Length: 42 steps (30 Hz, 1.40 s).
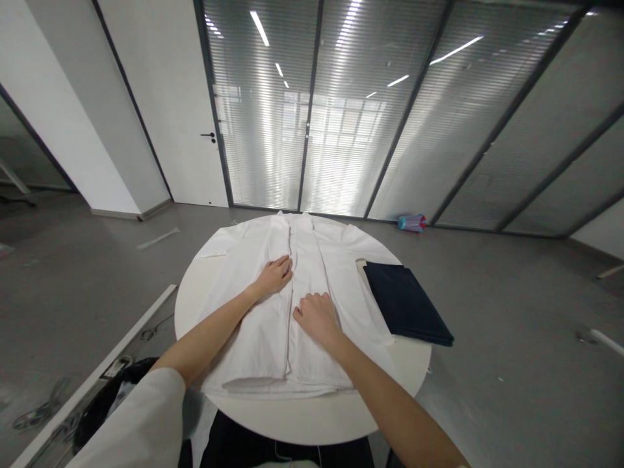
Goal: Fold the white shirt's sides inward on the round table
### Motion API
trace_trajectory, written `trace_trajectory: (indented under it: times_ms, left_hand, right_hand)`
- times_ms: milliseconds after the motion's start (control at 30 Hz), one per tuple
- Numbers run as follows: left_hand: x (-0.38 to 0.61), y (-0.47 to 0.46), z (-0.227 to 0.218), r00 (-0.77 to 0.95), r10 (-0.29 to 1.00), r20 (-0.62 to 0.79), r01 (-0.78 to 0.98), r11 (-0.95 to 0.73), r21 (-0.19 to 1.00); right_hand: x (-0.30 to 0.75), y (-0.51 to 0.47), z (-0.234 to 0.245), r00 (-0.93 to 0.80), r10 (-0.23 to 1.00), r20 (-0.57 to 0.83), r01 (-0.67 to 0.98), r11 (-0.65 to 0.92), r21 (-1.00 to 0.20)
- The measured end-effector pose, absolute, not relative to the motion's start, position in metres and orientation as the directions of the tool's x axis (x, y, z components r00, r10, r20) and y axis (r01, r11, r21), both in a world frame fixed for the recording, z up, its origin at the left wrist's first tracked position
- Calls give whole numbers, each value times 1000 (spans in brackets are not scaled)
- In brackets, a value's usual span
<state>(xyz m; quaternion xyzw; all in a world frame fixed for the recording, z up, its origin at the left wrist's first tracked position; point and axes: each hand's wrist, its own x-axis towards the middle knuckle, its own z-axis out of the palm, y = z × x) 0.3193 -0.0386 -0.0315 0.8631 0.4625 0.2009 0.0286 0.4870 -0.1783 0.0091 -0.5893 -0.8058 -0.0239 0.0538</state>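
Observation:
A white shirt (263, 338) lies spread front side up on a round white table (312, 419), its collar at the far edge and its hem towards me. The two front edges run down the middle. My left hand (273, 275) rests on the left front panel, its fingers closed at the front edge. Lower down and to the right, my right hand (319, 316) has curled fingers against the cloth beside the same opening. Exactly what the fingertips pinch is hidden. A folded dark navy cloth (407, 302) lies on the table's right side.
The navy cloth overhangs the table's right edge. At lower left are a black bin bag (104, 400) and a long white strip (104, 367) on the grey floor. A blue and red patterned object (412, 223) lies by the glass partition (351, 143).

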Motion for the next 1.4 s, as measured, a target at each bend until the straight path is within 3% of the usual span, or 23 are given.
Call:
trace_trajectory:
  times_ms: [133, 300, 433, 700, 900, 1100, 1267, 1400]
  left_hand:
    - [317, -36, -33, 492, 822, 287, 809, -553, 200]
    - [317, -33, -37, 496, 818, 292, 825, -549, 136]
    - [318, -33, -40, 501, 816, 290, 831, -546, 101]
    - [317, -33, -37, 434, 837, 334, 797, -529, 291]
    - [319, -34, -32, 517, 805, 292, 799, -576, 173]
    - [320, -38, -27, 506, 826, 248, 809, -554, 196]
    - [326, -2, -10, 354, 922, 154, 851, -386, 357]
    - [337, 66, 8, 179, 975, 134, 902, -217, 373]
  right_hand:
    - [486, -173, 11, -339, 938, 77, 939, 342, -41]
    - [492, -167, 19, -325, 945, 42, 926, 327, -190]
    - [491, -169, 16, -377, 925, 38, 911, 378, -166]
    - [493, -168, 9, -438, 899, 6, 893, 436, -114]
    - [495, -168, 10, -483, 875, 21, 866, 481, -134]
    - [503, -171, 15, -506, 859, 82, 814, 506, -284]
    - [508, -174, 19, -436, 894, 107, 812, 441, -383]
    - [503, -179, 18, -484, 873, 63, 799, 470, -376]
